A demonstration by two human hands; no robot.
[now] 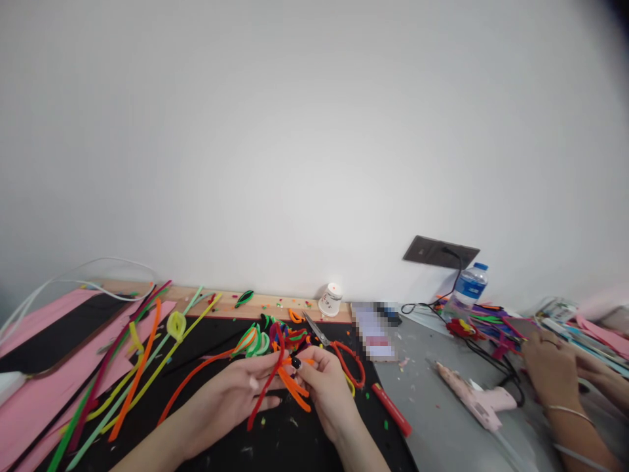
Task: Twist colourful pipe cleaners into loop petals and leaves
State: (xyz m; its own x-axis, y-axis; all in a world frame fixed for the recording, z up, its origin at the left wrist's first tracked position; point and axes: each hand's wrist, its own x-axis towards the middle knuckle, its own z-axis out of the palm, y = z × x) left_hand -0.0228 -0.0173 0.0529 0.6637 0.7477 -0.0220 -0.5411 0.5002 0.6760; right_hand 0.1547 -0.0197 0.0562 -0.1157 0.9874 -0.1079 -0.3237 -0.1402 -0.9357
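Both my hands meet over a black mat (211, 367) at the bottom centre. My left hand (236, 396) is closed around a red pipe cleaner (265, 390) that bends down past the palm. My right hand (327, 383) pinches a bundle of orange pipe cleaners (295, 390) against the red one, fingers pressed together. Just behind the hands lies a pile of looped green, orange and purple pipe cleaners (268, 337), with scissors (314, 330) and a red loop (351, 364) beside it.
Long loose pipe cleaners (132, 367) and pink sheets (29, 393) lie to the left. A red marker (392, 410), pink glue gun (474, 400), small white cup (330, 299) and water bottle (470, 284) sit right. Another person's hands (550, 373) work at the far right.
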